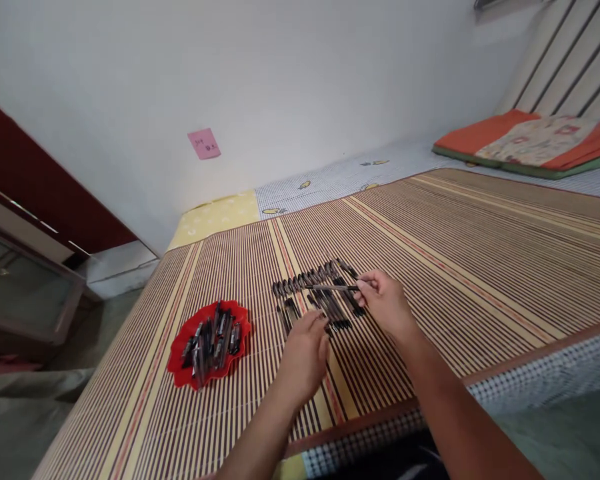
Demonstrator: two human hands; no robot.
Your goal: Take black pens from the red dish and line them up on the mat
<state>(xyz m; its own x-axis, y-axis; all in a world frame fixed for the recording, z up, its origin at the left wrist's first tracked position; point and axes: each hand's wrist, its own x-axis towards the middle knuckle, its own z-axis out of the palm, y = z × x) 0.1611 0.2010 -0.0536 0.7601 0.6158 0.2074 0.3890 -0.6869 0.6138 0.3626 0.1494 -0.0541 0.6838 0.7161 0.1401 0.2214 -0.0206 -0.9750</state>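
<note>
My right hand pinches one end of a slim pen, which points left, nearly level, above the mat. Lower and to the left, my left hand has its fingers curled together beside the laid-out pens; a small dark thing shows at its fingertips, too small to name. Beneath and between both hands lie several dark pen parts, side by side on the striped mat. Behind them runs a slanting row of short, dark, rounded pieces. Part of the layout is hidden by my hands.
On the left stands a red scalloped dish filled with dark and clear pen pieces. A folded orange and floral cloth lies at the far right. A white wall with a pink note rises behind the bed.
</note>
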